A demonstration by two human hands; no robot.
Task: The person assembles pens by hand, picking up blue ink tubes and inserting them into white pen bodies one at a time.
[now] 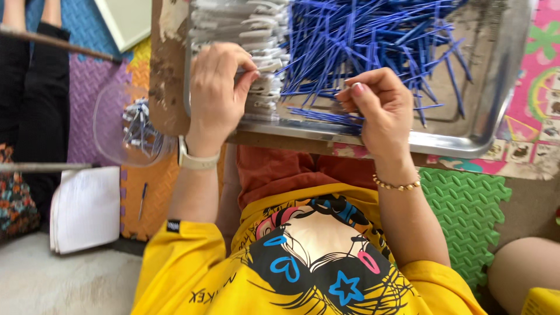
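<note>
Left hand [217, 93] curled, pinching white pen barrels [256, 55]. Right hand [379, 108] pinching thin blue refills [361, 41] inside metal tray [501, 111].

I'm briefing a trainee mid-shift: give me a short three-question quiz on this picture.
1. True or false: the blue sticks lie in a metal tray.
2. Which hand rests on the white pieces? A) left hand B) right hand
3. What sits on the floor mat left of the tray, holding a few finished pieces?

Key
1. True.
2. A; the right hand pinches at the blue sticks.
3. A clear plastic bowl.
</note>
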